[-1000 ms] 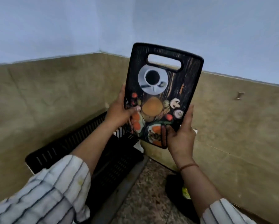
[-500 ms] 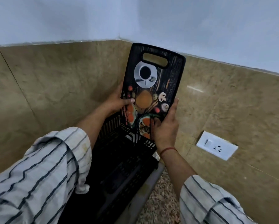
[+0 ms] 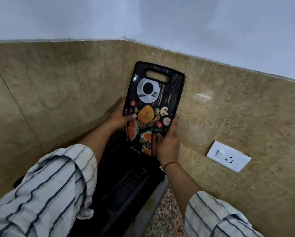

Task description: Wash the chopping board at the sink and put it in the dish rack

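The black chopping board [image 3: 158, 101], printed with a coffee cup and vegetables, stands upright with its handle slot on top, in the tiled corner at the far end of the black slatted dish rack [image 3: 126, 182]. My left hand [image 3: 120, 117] grips its left edge with the thumb on the face. My right hand [image 3: 168, 142] holds the lower right edge. The board's bottom edge sits at the rack's far rim, partly hidden by my right hand.
Beige marble tiles cover both walls of the corner. A white switch and socket plate [image 3: 228, 156] sits on the right wall. A strip of speckled granite counter [image 3: 165, 218] shows to the right of the rack. My striped sleeves fill the bottom of the view.
The board has come down from mid-air and back toward the corner, to the rack's far end. Both hands kept their hold on it. The view tilted down.
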